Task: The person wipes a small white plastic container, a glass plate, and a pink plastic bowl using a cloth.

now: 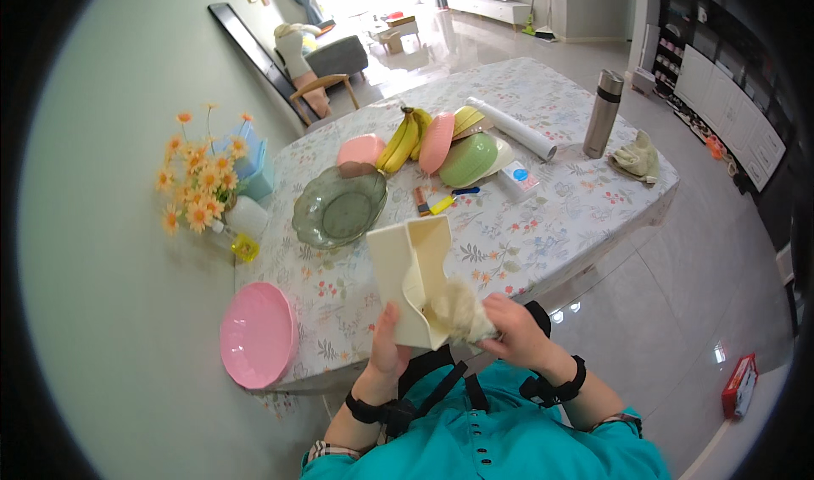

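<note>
I see the left hand [388,351] holding a cream box [393,281] near its bottom, with the thumb up along the side and the other fingers partly hidden. The box is tilted, up in front of the body, by the near edge of the table [543,255]. Its open side faces the right hand [515,334], which has its fingers closed on a pale cloth [462,309]. The cloth is blurry in my view, but it seems to touch the inside of the box at the low end.

Past the box I see a dark glass bowl [337,210] with a wavy rim. Behind it are 1 bunch of yellow bananas [397,147], a pink dish [437,143] and a green dish [468,159]. To the right stand a steel bottle [601,117] and, just beside it, a crumpled cloth [636,158]. A big pink bowl [257,336] is at the left edge, near orange flowers [199,183].
</note>
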### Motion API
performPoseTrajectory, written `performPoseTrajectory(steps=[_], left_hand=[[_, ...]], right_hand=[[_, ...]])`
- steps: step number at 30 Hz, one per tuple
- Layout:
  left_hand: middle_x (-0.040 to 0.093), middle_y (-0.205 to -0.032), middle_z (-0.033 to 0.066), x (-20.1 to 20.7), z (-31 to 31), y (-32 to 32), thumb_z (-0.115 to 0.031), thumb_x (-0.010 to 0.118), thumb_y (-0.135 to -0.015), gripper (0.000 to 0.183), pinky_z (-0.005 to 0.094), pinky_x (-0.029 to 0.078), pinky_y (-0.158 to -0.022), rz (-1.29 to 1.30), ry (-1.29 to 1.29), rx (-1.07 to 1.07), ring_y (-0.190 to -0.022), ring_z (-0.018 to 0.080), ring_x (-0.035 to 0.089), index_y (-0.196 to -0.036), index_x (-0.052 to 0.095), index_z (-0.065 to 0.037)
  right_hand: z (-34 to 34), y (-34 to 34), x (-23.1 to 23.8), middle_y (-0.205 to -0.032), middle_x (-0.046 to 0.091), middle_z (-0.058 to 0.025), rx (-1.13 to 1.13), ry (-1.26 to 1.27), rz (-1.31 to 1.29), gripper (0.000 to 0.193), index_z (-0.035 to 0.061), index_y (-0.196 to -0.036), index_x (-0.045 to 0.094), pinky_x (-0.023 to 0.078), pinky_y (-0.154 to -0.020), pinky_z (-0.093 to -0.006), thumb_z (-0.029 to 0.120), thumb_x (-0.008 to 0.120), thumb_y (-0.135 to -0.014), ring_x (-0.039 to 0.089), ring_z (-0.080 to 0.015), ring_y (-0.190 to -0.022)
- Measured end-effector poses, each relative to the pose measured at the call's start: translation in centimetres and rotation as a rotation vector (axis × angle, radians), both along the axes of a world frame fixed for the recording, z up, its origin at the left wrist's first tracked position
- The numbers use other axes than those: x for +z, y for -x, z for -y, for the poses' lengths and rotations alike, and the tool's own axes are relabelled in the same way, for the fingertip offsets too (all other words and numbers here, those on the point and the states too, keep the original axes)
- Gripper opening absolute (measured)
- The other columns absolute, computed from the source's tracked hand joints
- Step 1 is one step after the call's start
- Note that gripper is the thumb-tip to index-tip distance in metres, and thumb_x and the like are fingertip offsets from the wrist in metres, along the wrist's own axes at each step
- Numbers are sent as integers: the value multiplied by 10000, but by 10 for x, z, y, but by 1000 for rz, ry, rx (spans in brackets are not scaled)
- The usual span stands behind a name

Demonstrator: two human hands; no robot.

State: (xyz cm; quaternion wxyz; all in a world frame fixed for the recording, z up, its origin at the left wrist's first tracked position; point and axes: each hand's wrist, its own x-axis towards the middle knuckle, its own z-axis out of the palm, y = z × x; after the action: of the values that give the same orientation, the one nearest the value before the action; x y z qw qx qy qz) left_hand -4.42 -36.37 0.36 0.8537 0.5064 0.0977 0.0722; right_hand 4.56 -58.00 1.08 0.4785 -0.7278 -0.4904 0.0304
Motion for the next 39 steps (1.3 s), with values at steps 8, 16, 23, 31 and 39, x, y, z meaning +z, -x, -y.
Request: performPoseTrajectory(steps=[8, 16, 23, 31, 39], left_hand=[[390, -1503, 170, -5, -17, -3, -572, 269, -1017, 689, 567, 369, -1108, -102, 365, -161, -1342, 382, 441, -1525, 261, -105], [507, -1397, 190, -8, -41, 3, -535, 357, -1026, 692, 467, 444, -1042, -324, 44, 87, -1256, 325, 534, -1499, 291, -34], [527, -1366, 201, -8, -77, 11, -385, 503, -1010, 676, 312, 395, -1034, -210, -752, 289, -1228, 242, 530, -1492, 284, 37], [566, -1298, 177, 5, -143, 34, -198, 547, -973, 563, 293, 448, -964, -212, -435, 352, -1153, 201, 566, -1451, 377, 47], [634, -1161, 98, 61, -277, 31, -227, 515, -1000, 462, 245, 523, -715, -185, -458, 579, -955, 108, 634, -1388, 484, 20]], right_hand=[[-18, 2, -25, -1133, 651, -122, -236, -256, -446, 349, 0, -1209, 597, 476, -904, -329, 104, 674, -885, 614, -231, -1046], [-46, 3, -40, -1100, 666, -58, -53, -193, -682, 311, -14, -1234, 580, 479, -875, -270, 125, 622, -959, 592, -103, -1000], [-70, 7, -45, -1106, 661, -48, 73, -214, -804, 311, -20, -1231, 585, 483, -880, -270, 140, 621, -967, 593, -102, -1006], [-77, -22, -55, -1044, 673, -47, -101, -285, -747, 259, -32, -1161, 607, 505, -762, -246, 145, 608, -973, 613, -92, -891], [-92, -50, -69, -1040, 652, -56, -420, -419, -510, 266, -6, -1187, 584, 467, -824, -254, 167, 593, -985, 581, -101, -934]])
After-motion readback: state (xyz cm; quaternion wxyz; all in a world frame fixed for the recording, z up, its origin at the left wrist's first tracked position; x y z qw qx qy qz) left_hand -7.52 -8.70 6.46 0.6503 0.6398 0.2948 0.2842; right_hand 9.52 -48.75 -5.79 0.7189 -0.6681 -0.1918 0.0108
